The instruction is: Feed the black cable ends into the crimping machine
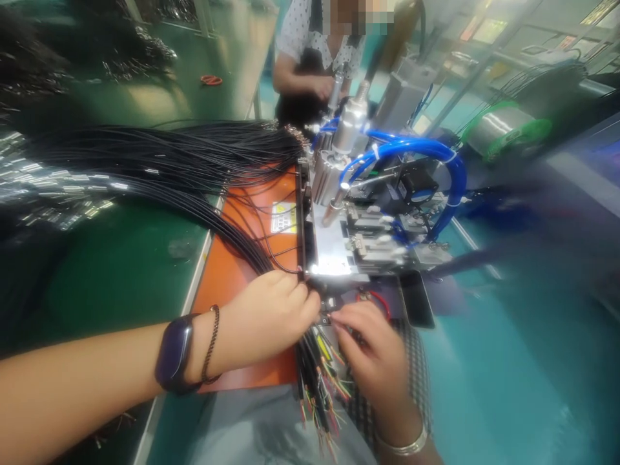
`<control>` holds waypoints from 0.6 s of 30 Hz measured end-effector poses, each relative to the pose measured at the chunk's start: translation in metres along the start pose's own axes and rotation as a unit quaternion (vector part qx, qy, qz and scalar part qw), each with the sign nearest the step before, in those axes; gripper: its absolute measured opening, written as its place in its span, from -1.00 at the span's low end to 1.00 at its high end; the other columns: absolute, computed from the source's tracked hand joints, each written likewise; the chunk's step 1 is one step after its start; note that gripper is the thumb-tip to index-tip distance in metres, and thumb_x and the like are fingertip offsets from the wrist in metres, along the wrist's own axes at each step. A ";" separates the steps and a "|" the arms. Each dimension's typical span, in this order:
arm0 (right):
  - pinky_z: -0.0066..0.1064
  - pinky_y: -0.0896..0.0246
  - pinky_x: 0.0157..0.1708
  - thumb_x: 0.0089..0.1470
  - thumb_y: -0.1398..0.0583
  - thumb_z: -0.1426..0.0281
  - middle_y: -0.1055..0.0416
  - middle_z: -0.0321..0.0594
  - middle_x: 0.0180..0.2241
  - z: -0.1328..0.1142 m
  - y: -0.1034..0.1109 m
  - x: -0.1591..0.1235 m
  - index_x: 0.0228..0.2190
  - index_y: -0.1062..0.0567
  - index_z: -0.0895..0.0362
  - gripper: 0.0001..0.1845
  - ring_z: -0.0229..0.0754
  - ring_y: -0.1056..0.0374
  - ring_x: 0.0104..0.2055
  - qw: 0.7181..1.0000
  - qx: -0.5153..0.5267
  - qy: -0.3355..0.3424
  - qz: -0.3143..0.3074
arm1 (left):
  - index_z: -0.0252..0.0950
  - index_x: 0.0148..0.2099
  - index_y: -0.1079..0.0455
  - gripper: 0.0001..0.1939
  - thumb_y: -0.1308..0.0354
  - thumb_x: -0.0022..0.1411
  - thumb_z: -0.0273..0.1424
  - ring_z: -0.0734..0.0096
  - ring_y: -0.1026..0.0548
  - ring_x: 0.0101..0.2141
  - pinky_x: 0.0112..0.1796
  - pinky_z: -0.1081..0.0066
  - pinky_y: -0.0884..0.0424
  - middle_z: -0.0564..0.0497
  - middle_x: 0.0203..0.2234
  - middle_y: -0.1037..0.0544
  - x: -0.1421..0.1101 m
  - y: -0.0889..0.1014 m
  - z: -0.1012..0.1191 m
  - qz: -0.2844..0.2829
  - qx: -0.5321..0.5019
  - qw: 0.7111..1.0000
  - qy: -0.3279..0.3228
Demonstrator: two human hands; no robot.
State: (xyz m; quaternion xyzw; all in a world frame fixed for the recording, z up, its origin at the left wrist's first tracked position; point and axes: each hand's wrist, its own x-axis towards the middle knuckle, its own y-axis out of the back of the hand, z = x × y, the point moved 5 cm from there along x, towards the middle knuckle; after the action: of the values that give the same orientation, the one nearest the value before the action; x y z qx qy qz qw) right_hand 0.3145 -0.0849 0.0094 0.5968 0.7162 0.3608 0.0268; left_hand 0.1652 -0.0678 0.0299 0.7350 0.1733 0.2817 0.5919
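My left hand is closed over black cables, and a thin one runs to its fingers at the front of the metal machine. Below that hand the cable ends hang down, stripped to coloured wires. Just to the right, my right hand is pinched, its fingertips close to a small black switch box. Whatever sits between those fingertips is too small to name. The two hands are a short gap apart.
An orange work surface carries the machine, with blue air hoses looping on its right. A dark phone lies right of my hands. A green-rimmed wire spool stands behind. Another person sits opposite.
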 end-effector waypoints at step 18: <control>-0.41 -0.24 -0.32 0.07 -0.24 0.49 -0.47 -0.32 -0.41 -0.005 -0.007 -0.005 -0.38 -0.53 0.07 -0.92 -0.25 -0.35 -0.35 0.995 0.018 -0.085 0.040 | -0.32 -0.34 -0.31 -0.89 0.00 0.24 -0.52 0.31 -0.26 -0.48 -0.43 0.29 -0.21 0.04 -0.52 -0.34 -0.003 0.008 0.002 0.088 -0.088 0.991 0.058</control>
State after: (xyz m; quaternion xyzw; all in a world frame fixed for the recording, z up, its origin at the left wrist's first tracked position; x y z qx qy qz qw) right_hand 0.3076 -0.0915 0.0076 0.6536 0.6935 0.2965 0.0623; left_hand 0.1634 -0.0732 0.0365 0.6745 0.1168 0.3890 0.6165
